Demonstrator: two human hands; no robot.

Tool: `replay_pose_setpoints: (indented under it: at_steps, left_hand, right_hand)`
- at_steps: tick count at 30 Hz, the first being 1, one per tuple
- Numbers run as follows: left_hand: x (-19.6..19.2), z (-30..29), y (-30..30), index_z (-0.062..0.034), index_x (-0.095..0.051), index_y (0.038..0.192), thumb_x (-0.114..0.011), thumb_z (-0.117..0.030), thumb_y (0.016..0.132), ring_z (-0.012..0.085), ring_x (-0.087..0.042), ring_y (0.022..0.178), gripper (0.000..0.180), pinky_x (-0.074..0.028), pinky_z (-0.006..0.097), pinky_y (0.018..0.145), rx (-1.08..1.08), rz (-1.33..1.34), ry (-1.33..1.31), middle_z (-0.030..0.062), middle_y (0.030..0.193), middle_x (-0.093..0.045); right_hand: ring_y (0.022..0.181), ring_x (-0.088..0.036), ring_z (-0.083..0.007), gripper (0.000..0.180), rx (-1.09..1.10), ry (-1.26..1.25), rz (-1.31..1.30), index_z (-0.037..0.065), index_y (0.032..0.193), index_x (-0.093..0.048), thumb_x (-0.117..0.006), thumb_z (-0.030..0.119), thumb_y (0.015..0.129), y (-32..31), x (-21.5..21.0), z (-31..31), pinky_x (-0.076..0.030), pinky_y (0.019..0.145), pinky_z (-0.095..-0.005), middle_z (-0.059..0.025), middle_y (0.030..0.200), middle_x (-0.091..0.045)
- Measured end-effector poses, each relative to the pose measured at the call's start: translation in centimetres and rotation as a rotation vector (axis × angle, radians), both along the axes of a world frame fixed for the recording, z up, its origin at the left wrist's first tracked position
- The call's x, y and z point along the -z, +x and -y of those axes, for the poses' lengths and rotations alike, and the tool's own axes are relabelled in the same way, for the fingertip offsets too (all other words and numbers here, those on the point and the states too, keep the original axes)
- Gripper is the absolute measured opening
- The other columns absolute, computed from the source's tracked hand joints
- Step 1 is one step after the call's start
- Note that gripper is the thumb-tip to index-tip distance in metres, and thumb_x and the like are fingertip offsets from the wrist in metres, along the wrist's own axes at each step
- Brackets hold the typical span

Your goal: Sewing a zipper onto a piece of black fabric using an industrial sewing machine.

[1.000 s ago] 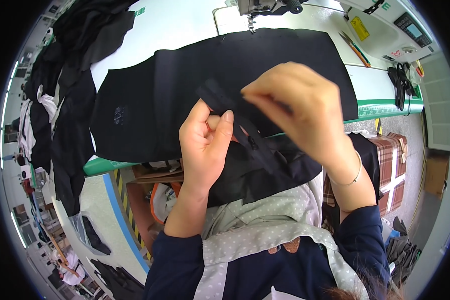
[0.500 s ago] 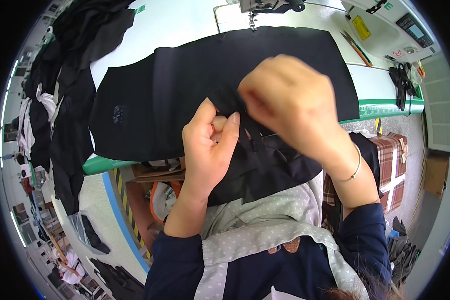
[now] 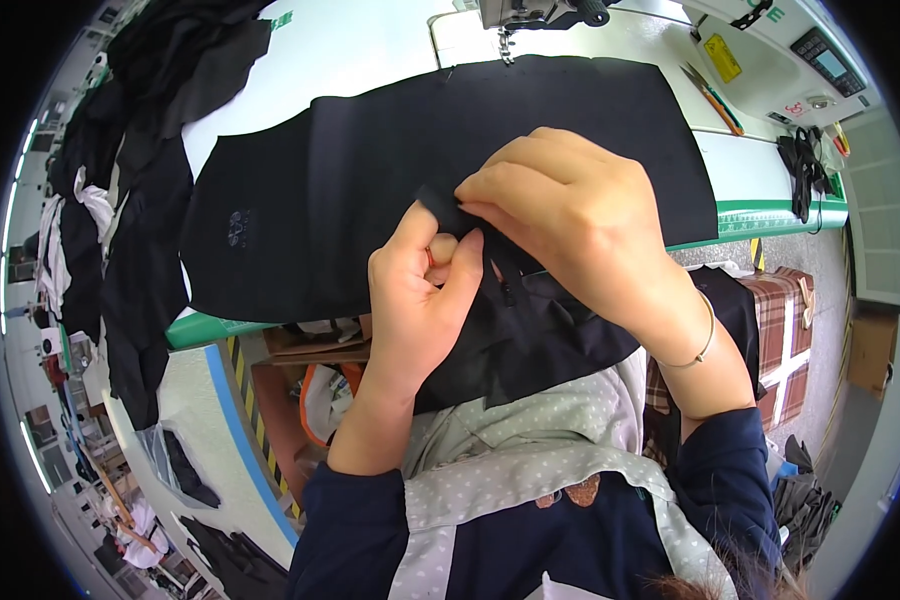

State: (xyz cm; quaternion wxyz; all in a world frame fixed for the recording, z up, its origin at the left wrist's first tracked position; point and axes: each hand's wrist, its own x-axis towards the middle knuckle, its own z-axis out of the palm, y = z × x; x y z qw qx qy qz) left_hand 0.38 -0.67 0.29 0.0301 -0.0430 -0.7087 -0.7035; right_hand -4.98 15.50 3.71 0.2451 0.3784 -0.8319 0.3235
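Cloth (image 3: 370, 180), broad and black, lies across the white table (image 3: 330, 50), its far edge right by the presser foot (image 3: 506, 45) of the sewing machine (image 3: 540, 12), and over its near side the two hands are up close together! The left hand (image 3: 415, 285) is clamped on a narrow black strip (image 3: 430, 198), thumb and forefinger doing the work, with a short end poking out above the forefinger. Across comes the right hand (image 3: 580, 205), knuckles up, thumb and forefinger pinched on that strip, the tips almost meeting the left hand's; any finer detail at the pinch is lost, black against black. Down below, more black fabric (image 3: 570, 325) lies bunched over the lap, on the spotted apron (image 3: 535, 480). So this looks like a fingertip step, working the strip between two pinches clear of the machine. The next move seems to call for a steady left hand, a small, controlled tug or turn from the right, and no snagging on the cloth beneath
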Motion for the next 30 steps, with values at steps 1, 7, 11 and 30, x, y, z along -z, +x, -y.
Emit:
replay_pose_setpoints:
  at_steps: [1,7,11,30]
  left_hand:
    - [0.3,0.1,0.0,0.0052,-0.057,0.12,-0.058,0.006,0.093,-0.0003,-0.041,0.057,0.027,-0.04,0.018,0.056,-0.013,-0.04,-0.026,-0.0051,0.06,-0.048]
    - [1.1,0.6,0.0,0.0044,-0.061,0.118,-0.06,0.009,0.088,0.0001,-0.036,0.055,0.03,-0.041,0.019,0.056,0.006,-0.108,-0.121,-0.0045,0.056,-0.04]
    - [1.0,1.0,0.1,0.0056,-0.06,0.107,-0.059,0.008,0.089,-0.0003,-0.045,0.056,0.018,-0.045,0.02,0.059,0.039,-0.107,-0.096,-0.0033,0.058,-0.049]
    - [0.8,1.9,-1.6,0.0019,-0.046,0.115,-0.049,-0.012,0.103,0.0303,-0.073,0.086,0.018,-0.063,0.035,0.061,-0.152,-0.041,0.39,0.0231,0.095,-0.068]
  right_hand:
    - [0.071,-0.064,-0.0229,0.02,0.001,0.0,-0.001,0.005,0.084,-0.069,-0.077,0.002,0.067,0.0,0.1,0.1,-0.052,0.06,-0.0316,-0.0047,0.079,-0.066]
    - [0.073,-0.062,-0.0196,0.012,-0.024,0.131,-0.08,0.012,0.072,-0.057,-0.067,0.013,0.066,-0.1,-0.4,0.3,-0.05,0.054,-0.0304,-0.0011,0.072,-0.055]
    - [0.074,-0.063,-0.0253,0.013,0.189,0.108,-0.127,0.011,0.077,-0.059,-0.069,0.013,0.069,-2.3,0.0,-1.7,-0.051,0.059,-0.0383,-0.0042,0.074,-0.06]
    - [0.08,-0.067,-0.0116,0.038,-0.205,-0.38,0.954,0.001,0.113,-0.055,-0.075,0.0,0.081,2.5,2.1,-4.3,-0.054,0.068,-0.0243,-0.0071,0.092,-0.071]
